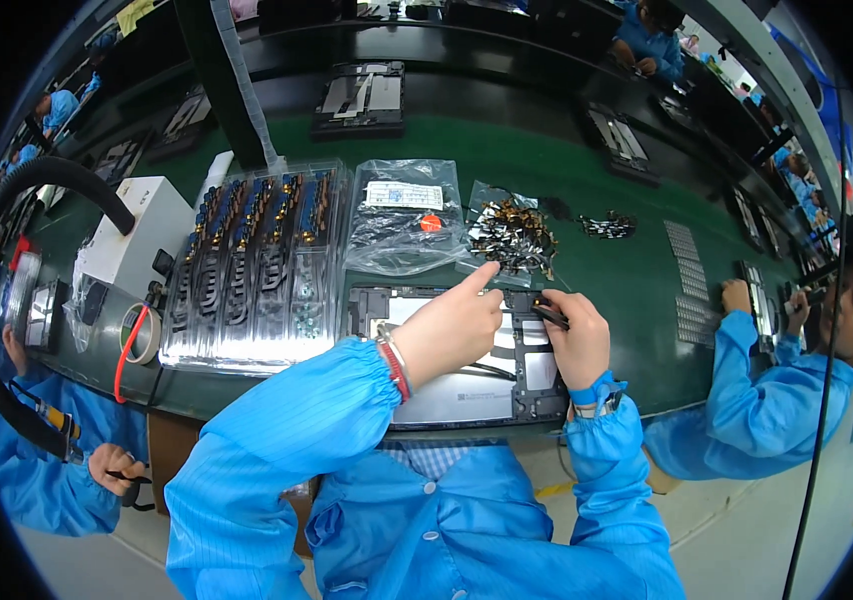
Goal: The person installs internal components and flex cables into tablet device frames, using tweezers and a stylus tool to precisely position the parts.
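An opened tablet [457,402] with silver battery plates and a dark frame lies in front of me at the table's near edge. My left hand [447,335] is over its upper left part, index finger stretched toward a heap of small flex-cable parts [512,235] on a clear bag; I see nothing in its fingers. At the tablet's upper right corner, my right hand [582,340] is closed around black tweezers [551,314]. Their tips point up and left, near the tablet's top edge. My left forearm crosses the tablet's left side and hides part of it.
Left stands a clear tray [242,352] of cable parts, then a white box [137,240] with a black hose and a tape roll [147,335]. A clear bag [402,255] and a small dark pile [609,225] lie beyond. Co-workers sit at both sides.
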